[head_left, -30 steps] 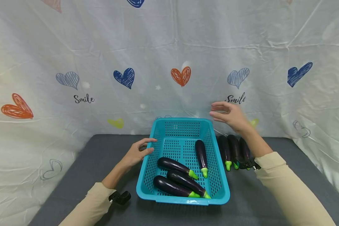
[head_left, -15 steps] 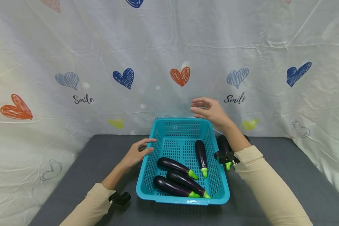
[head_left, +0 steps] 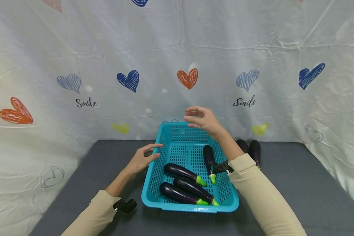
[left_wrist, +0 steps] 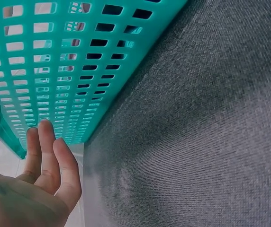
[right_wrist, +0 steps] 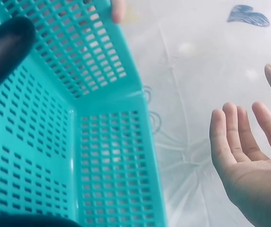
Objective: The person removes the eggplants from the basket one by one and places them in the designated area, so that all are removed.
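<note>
My left hand [head_left: 142,159] rests at the left rim of a turquoise plastic basket [head_left: 191,207], fingers loosely bent. In the left wrist view several relaxed fingers [left_wrist: 50,165] lie outside the perforated wall. Over the basket's far right end hovers my right hand [head_left: 205,123], holding nothing; its fingers look spread in the right wrist view. Inside the basket lie several dark eggplants with green stem ends: one eggplant [head_left: 181,171] among a slanting group at the front, and a lone eggplant [head_left: 208,155] along the right side, partly behind my right wrist's strap.
More eggplants lie on the dark grey table [head_left: 286,183] right of the basket; one eggplant [head_left: 255,152] shows beside my right forearm, which partly hides the group. A white curtain [head_left: 153,59] printed with hearts hangs directly behind the table.
My right hand has moved left, from above the eggplants on the table to over the basket's far end, dipping slightly lately. My left hand and the basket have stayed put.
</note>
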The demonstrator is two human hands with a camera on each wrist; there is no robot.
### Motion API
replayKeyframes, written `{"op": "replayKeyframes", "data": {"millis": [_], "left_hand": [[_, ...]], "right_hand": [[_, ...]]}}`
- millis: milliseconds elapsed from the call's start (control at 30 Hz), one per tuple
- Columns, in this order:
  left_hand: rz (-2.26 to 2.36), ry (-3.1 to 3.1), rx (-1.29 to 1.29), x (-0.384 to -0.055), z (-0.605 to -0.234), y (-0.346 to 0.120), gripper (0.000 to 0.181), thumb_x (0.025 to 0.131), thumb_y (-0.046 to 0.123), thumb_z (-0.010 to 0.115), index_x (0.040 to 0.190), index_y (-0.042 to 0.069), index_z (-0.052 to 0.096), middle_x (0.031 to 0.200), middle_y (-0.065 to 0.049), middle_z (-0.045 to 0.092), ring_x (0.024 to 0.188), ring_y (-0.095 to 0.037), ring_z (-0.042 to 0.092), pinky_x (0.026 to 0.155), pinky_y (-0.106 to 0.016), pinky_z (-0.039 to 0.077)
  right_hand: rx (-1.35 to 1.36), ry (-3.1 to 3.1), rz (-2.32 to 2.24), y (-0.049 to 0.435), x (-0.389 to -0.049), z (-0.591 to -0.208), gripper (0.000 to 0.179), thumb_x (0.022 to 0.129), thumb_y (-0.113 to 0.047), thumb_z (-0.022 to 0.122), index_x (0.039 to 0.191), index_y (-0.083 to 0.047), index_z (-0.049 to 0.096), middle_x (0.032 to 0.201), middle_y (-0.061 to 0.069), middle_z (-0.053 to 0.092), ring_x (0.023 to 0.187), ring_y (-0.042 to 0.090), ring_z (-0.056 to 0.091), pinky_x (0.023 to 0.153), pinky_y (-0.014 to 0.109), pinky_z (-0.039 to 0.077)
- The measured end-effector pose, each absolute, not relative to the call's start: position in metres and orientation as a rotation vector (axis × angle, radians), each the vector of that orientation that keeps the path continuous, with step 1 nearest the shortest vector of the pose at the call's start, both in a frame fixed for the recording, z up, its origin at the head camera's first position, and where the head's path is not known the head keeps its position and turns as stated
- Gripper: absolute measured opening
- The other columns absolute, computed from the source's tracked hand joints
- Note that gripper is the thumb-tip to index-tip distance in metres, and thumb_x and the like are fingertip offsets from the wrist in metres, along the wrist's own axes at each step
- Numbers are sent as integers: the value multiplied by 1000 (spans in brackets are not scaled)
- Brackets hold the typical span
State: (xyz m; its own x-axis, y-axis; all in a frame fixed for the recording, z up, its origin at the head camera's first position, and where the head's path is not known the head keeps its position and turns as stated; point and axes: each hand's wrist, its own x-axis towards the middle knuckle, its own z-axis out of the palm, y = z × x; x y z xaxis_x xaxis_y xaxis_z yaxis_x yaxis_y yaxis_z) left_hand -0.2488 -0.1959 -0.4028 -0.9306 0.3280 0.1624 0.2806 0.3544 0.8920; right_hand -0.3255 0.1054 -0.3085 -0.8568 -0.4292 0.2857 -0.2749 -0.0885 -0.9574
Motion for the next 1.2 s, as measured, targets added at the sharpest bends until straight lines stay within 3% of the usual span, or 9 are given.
{"op": "replayKeyframes", "data": {"millis": [100, 400, 533, 867, 1200], "left_hand": [[1667, 2546, 552, -255, -412, -199, 42, 103, 22, 65, 144, 13, 59, 158, -20, 35, 143, -48, 30, 81, -50, 51], [1673, 2537, 512, -252, -412, -200, 42, 104, 19, 63, 145, 14, 58, 156, -21, 37, 140, -48, 35, 81, -52, 52], [1676, 2537, 504, -252, -410, -200, 43, 104, 18, 63, 146, 12, 57, 158, -21, 34, 142, -49, 30, 81, -52, 51], [1656, 2499, 488, -235, -380, -188, 42, 104, 13, 61, 145, 4, 55, 155, -28, 35, 137, -53, 35, 84, -53, 52], [1650, 2518, 484, -234, -379, -187, 42, 104, 13, 62, 144, 3, 56, 153, -29, 37, 136, -53, 37, 83, -52, 52]], "right_hand": [[-770, 2043, -2096, 98, -325, -313, 38, 99, -3, 67, 135, 4, 57, 132, 22, 55, 120, 38, 57, 95, 49, 50], [-696, 1993, -2084, 75, -322, -324, 37, 99, -5, 68, 134, 2, 59, 132, 22, 56, 121, 38, 57, 99, 52, 46], [-655, 1970, -2082, 67, -323, -330, 39, 98, -6, 69, 135, 2, 58, 133, 22, 56, 122, 39, 57, 99, 52, 46], [-566, 1950, -2023, 60, -328, -352, 47, 98, -6, 69, 140, 7, 52, 128, 21, 60, 128, 48, 49, 100, 52, 45], [-497, 1932, -1961, 58, -331, -377, 55, 96, -8, 72, 144, 6, 49, 133, 21, 58, 128, 43, 52, 103, 55, 41]]}}
